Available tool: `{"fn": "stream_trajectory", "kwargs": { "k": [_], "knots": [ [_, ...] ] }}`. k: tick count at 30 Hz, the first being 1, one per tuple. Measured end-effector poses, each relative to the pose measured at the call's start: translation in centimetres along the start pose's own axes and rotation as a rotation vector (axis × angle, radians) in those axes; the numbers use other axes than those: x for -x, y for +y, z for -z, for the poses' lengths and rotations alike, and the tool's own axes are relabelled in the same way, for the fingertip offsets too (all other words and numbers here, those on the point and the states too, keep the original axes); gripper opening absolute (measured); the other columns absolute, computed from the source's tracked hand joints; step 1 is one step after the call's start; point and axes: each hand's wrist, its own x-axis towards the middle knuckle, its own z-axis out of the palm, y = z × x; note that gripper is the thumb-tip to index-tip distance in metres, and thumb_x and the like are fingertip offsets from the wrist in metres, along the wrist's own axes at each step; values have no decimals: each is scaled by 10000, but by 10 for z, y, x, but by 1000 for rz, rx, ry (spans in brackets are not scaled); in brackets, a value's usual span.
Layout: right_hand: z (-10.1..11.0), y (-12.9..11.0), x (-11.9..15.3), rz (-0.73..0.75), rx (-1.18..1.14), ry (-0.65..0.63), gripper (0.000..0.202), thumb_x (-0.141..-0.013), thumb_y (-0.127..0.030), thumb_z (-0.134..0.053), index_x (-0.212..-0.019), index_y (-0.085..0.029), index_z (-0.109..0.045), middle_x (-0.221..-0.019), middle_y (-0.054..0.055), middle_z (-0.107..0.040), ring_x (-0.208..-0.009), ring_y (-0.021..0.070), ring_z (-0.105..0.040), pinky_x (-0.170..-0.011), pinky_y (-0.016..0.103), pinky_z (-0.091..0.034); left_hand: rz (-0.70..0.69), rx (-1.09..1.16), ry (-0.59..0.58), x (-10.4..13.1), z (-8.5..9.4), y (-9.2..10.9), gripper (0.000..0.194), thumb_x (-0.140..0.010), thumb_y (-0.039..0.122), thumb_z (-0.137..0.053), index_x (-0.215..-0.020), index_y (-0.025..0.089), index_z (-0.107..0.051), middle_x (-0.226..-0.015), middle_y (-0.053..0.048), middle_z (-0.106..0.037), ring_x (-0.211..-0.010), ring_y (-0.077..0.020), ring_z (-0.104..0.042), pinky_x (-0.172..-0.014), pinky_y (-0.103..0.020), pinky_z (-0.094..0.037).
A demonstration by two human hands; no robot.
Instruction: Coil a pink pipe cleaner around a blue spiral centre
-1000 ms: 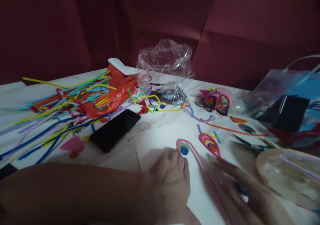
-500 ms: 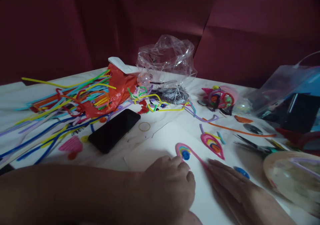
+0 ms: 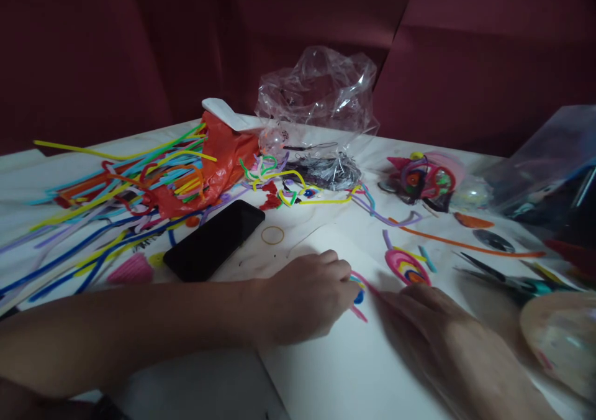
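Observation:
On a white sheet of paper (image 3: pixel 326 370), my left hand (image 3: pixel 310 296) is closed, its fingertips curled around the left side of a pink pipe cleaner (image 3: pixel 358 313) bent about a small coil. Blue, yellow and light blue show in that coil (image 3: pixel 359 296), partly hidden by the fingers. From the right, my right hand (image 3: pixel 433 333) is closed at the other stretch of the same pink pipe cleaner; its fingertips are partly covered. Just beyond that hand lies a finished-looking teardrop of coiled pipe cleaners (image 3: pixel 404 264), pink outside with an orange centre.
A black phone (image 3: pixel 215 240) lies left of the paper. Beyond it are many loose pipe cleaners (image 3: pixel 121 190), a red plastic bag (image 3: pixel 228 153) and a clear bag (image 3: pixel 319 91). Scissors (image 3: pixel 507 277) and a round pale container (image 3: pixel 559 339) are at the right.
My left hand has moved up and now covers the coil's left side. My right hand has shifted slightly up over the teardrop's lower tip. The view has shifted a little.

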Motion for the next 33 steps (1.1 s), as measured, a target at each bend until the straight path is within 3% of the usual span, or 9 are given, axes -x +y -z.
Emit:
{"fn": "stream_trajectory", "kwargs": {
  "k": [3, 12, 17, 21, 24, 33],
  "knots": [
    [-2, 0, -2, -6, -19, 28, 365, -912, -263, -277, -888, -225, -640, -757, 41, -565, -575, 184, -583, -387, 262, -464, -78, -25, -29, -1, -3, 0, 129, -855, 193, -462, -838, 146, -580, -800, -47, -587, -771, -171, -484, -734, -296, -365],
    [-6, 1, 1, -40, -73, 55, 342, -902, -267, -301, -902, -234, -641, -847, 33, -601, -613, 179, -609, -430, 260, -500, -97, -19, -90, 6, -3, -5, 121, -857, 188, -461, -880, 136, -568, -871, -61, -596, -812, -183, -494, -733, -309, -386],
    [-7, 3, 6, -61, -122, -11, 307, -915, -306, -320, -927, -274, -626, -839, 10, -590, -579, 160, -598, -397, 234, -482, -102, -30, -68, 6, -4, -3, 108, -849, 162, -463, -852, 127, -565, -858, -66, -592, -812, -182, -497, -725, -302, -397],
    [-5, 2, 6, -53, -99, 15, 322, -919, -312, -307, -894, -264, -625, -810, 12, -591, -542, 155, -592, -337, 216, -439, -110, -12, -21, 6, -7, -3, 98, -845, 147, -471, -870, 127, -564, -834, -63, -595, -811, -175, -509, -728, -293, -399],
    [-4, 1, 4, -43, -89, 30, 342, -913, -273, -289, -882, -243, -628, -757, 12, -594, -494, 153, -580, -314, 217, -423, -93, -6, -7, 7, -8, -3, 101, -840, 166, -489, -906, 132, -558, -845, -68, -602, -810, -174, -517, -727, -292, -403],
    [-15, 2, 9, -101, -110, 90, 282, -948, -304, -324, -997, -214, -587, -944, 40, -601, -659, 173, -621, -436, 221, -500, 19, -16, -16, 6, -12, 1, 179, -822, 211, -523, -975, 118, -533, -887, -90, -595, -865, -198, -518, -749, -317, -406]
  ]
}}
